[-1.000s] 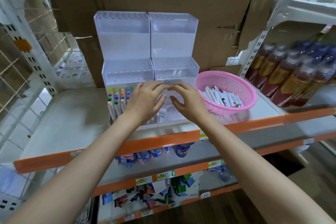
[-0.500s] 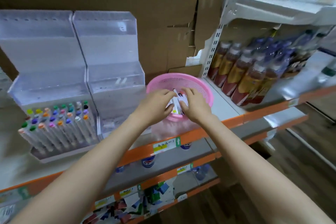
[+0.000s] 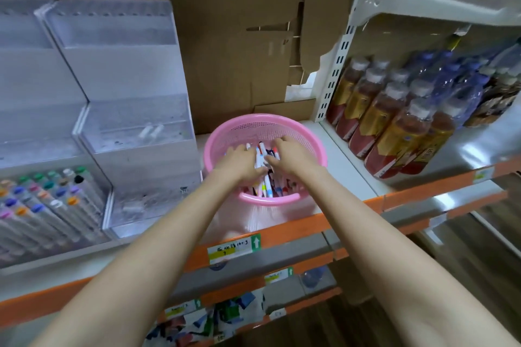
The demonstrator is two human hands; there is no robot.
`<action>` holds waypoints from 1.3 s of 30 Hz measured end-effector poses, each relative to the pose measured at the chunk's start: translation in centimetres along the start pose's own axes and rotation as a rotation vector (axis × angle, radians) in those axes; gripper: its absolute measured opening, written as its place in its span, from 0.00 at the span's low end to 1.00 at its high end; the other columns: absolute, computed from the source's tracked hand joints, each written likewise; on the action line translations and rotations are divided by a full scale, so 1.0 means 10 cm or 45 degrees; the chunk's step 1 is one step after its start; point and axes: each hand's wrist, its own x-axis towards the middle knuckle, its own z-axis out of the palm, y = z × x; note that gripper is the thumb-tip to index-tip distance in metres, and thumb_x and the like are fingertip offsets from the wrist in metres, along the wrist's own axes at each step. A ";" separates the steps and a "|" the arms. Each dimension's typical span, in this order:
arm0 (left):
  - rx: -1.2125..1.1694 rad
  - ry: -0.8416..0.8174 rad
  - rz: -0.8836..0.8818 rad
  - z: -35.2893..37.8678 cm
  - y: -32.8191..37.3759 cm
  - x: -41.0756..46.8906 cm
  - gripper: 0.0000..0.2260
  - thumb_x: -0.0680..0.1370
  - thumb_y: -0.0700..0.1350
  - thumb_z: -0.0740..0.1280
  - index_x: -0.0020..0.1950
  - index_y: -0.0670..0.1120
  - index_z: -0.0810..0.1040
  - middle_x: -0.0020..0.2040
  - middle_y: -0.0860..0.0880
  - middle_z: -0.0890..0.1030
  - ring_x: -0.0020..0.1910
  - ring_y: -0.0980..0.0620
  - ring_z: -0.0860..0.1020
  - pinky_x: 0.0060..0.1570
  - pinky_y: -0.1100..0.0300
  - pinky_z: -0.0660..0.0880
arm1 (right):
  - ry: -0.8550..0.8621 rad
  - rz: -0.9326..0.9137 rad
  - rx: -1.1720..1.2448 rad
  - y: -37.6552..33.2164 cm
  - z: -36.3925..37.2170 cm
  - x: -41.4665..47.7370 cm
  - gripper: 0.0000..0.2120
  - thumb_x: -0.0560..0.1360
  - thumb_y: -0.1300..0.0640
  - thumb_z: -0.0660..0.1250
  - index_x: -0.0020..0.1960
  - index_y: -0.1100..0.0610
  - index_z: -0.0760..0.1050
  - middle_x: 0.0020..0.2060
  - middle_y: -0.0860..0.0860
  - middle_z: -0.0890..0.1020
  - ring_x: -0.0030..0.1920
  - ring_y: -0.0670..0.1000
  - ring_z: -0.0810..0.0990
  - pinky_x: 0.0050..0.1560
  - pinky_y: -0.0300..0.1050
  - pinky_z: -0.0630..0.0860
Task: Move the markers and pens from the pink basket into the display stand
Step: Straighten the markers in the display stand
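A round pink basket (image 3: 307, 132) stands on the white shelf and holds several white markers and pens (image 3: 267, 189) with coloured caps. Both my hands are inside it. My left hand (image 3: 239, 162) and my right hand (image 3: 290, 153) close together around a small bunch of markers (image 3: 260, 156) between them. To the left stands the clear tiered display stand (image 3: 135, 127). Its lower left tier holds several markers (image 3: 48, 200) with coloured caps, while the right column's tiers look nearly bare.
Shrink-wrapped packs of drink bottles (image 3: 394, 121) fill the shelf to the right, behind a white upright (image 3: 335, 70). Brown cardboard (image 3: 225, 36) forms the back wall. The shelf's orange front edge (image 3: 296, 231) carries price labels, and lower shelves hold more goods.
My hands left the front of the display stand and went right into the pink basket, where they now gather markers. The view has swung right and closer to the basket.
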 end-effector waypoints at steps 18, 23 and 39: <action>-0.224 0.150 -0.053 -0.03 -0.02 -0.05 0.11 0.72 0.52 0.69 0.42 0.45 0.81 0.47 0.46 0.78 0.46 0.48 0.75 0.43 0.52 0.75 | 0.140 0.071 0.052 -0.05 0.02 -0.02 0.07 0.68 0.54 0.69 0.44 0.57 0.77 0.48 0.53 0.72 0.49 0.54 0.71 0.43 0.46 0.68; -0.483 0.167 -0.116 -0.07 -0.01 -0.08 0.10 0.72 0.49 0.68 0.40 0.43 0.81 0.34 0.48 0.79 0.37 0.49 0.76 0.37 0.55 0.70 | 0.122 0.124 0.136 -0.05 0.02 -0.03 0.11 0.70 0.55 0.67 0.34 0.55 0.68 0.36 0.53 0.74 0.38 0.55 0.74 0.29 0.43 0.61; -1.451 0.534 0.106 -0.19 -0.11 -0.16 0.16 0.76 0.36 0.69 0.61 0.47 0.72 0.45 0.43 0.80 0.46 0.47 0.81 0.42 0.53 0.82 | 0.287 -0.078 0.961 -0.12 -0.15 -0.13 0.27 0.73 0.64 0.66 0.69 0.50 0.65 0.43 0.52 0.78 0.45 0.53 0.80 0.45 0.56 0.81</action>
